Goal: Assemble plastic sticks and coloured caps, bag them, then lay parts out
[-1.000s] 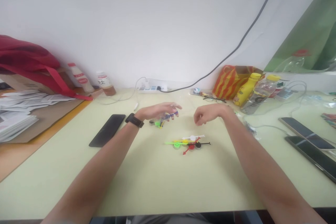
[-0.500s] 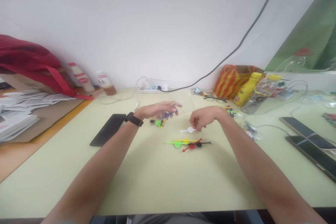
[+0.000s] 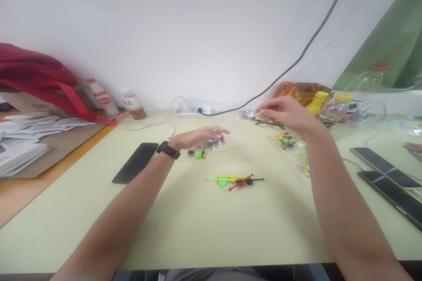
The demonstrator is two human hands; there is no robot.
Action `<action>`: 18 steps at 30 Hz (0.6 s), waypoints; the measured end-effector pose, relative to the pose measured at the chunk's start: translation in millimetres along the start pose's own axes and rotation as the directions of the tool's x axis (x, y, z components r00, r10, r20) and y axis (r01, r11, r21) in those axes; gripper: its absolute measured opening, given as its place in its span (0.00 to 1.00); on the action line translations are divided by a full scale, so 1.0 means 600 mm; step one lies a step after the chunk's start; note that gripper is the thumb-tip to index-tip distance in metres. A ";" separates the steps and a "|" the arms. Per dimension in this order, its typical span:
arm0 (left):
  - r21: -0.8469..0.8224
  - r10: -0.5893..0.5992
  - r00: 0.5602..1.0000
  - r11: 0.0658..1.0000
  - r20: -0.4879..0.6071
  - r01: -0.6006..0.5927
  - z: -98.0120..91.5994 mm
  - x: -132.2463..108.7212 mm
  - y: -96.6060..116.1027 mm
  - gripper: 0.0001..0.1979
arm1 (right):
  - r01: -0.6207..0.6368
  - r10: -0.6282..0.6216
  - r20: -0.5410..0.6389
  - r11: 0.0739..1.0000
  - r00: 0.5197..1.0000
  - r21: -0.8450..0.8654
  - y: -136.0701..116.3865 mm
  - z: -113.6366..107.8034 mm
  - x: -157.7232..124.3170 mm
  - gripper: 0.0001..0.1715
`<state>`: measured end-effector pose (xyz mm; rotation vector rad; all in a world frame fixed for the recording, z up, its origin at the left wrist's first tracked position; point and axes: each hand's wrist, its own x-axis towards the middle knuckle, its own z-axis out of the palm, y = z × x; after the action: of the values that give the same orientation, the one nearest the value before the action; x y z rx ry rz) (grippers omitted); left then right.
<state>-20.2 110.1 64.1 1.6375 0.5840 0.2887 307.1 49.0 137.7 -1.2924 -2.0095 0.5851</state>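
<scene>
My right hand (image 3: 285, 112) is raised toward the back right, its fingertips pinching a thin white arrow spinner (image 3: 253, 117), blurred by motion. My left hand (image 3: 206, 136) hovers at the middle of the table, its fingers fairly straight, with a blue arrow spinner (image 3: 216, 141) held at the fingertips. Just below it lies a small pile of plastic spinners, among them a green one (image 3: 198, 154). Nearer to me is a row with a light-green spinner (image 3: 222, 181), a yellow one (image 3: 233, 177), a red one (image 3: 241, 183) and a black one (image 3: 249, 181).
Past my right hand lie eyeglasses (image 3: 269, 124) and more coloured spinners (image 3: 287, 140) in clear bags. Bottles (image 3: 334, 107) and a striped bag (image 3: 296, 90) stand behind. Phones (image 3: 392, 197) are at right, a black phone (image 3: 136, 162) at left. A power strip (image 3: 191, 112) lies along the wall.
My right hand has lifted the white arrow spinner off the table and carried it up and away toward the back right. My left hand has stayed nearly still.
</scene>
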 end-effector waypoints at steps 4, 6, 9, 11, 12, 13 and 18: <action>-0.067 0.033 0.999 0.997 0.011 -0.032 0.010 0.004 0.002 0.28 | 0.047 -0.044 -0.044 0.998 0.998 0.050 -0.013 0.025 0.008 0.14; -0.074 0.045 0.999 0.996 0.006 -0.044 0.016 0.006 0.004 0.27 | 0.068 -0.068 -0.008 0.994 0.998 0.082 -0.013 0.039 0.015 0.11; -0.062 0.065 0.998 0.996 -0.008 -0.066 0.025 0.010 0.007 0.27 | 0.096 -0.106 0.054 0.983 0.993 0.158 -0.011 0.057 0.024 0.09; -0.051 0.080 0.997 0.995 -0.019 -0.081 0.031 0.014 0.007 0.27 | 0.092 -0.104 0.063 0.979 0.993 0.181 -0.010 0.070 0.028 0.09; -0.048 0.086 0.996 0.995 -0.024 -0.087 0.033 0.015 0.008 0.27 | 0.085 -0.097 0.058 0.981 0.994 0.174 -0.009 0.076 0.030 0.09; -0.045 0.091 0.995 0.995 -0.027 -0.092 0.035 0.016 0.008 0.27 | 0.082 -0.090 0.047 0.984 0.995 0.157 -0.009 0.082 0.032 0.09; -0.023 0.110 0.993 0.993 -0.051 -0.112 0.038 0.021 0.006 0.26 | 0.124 -0.123 -0.027 0.992 0.992 0.035 -0.011 0.106 0.040 0.08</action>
<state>2.5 97.1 62.5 1.6445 0.5251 0.4178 249.3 67.3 106.1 -1.1389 -2.0322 0.5416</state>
